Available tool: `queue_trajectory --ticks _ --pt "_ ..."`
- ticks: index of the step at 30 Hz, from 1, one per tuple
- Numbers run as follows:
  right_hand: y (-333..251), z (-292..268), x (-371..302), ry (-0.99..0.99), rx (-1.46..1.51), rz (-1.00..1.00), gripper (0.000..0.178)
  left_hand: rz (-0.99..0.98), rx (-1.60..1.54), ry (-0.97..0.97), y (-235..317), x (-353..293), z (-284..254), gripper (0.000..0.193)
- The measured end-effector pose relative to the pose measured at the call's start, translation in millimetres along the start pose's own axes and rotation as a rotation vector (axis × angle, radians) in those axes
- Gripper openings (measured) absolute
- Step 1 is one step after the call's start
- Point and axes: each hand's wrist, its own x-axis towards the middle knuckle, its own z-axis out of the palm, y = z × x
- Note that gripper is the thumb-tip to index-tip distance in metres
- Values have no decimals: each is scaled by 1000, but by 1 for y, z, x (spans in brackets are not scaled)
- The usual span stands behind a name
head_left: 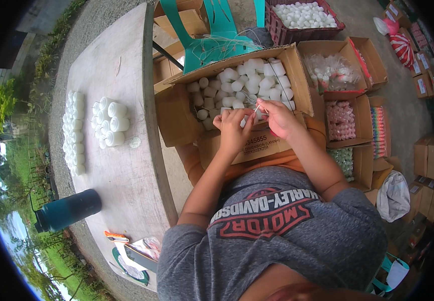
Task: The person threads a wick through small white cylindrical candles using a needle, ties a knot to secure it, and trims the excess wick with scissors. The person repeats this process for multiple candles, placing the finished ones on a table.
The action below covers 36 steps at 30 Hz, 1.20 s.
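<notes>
Over the near edge of an open cardboard box [297, 65], my left hand [233, 131] and my right hand [279, 119] are close together. Between their pinched fingertips runs a thin white wick [257, 108]; both hands are closed on it. The box holds many short white candles [237, 86], lying loose and at various angles, just beyond my fingers. Whether a candle hangs from the wick is hidden by the fingers.
On the pale table [141, 175] at left stand two groups of white candles [111, 123], a dark teal bottle [71, 209] and an orange cutter [116, 237]. A teal chair [222, 20] carries loose white strands. A crate [302, 35] of white pieces and several boxes [360, 118] stand to the right.
</notes>
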Motion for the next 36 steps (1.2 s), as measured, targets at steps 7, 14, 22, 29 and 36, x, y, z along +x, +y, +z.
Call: queue_trajectory --ticks 7,14,22,29,36 --pt "-16 7 -8 33 -40 17 19 -2 -118 -71 -6 -4 13 13" --pt "-43 30 -22 -86 -72 -151 22 -203 -491 -188 -54 -1 7 62" --pt "-61 69 -57 -469 -112 -207 23 -868 -672 -289 -94 -9 5 43" --pt "-46 80 -73 -712 -716 12 32 -720 -143 -328 -108 5 15 60" --pt "-8 81 -77 -852 -946 4 29 -638 196 -692 -125 53 31 75"
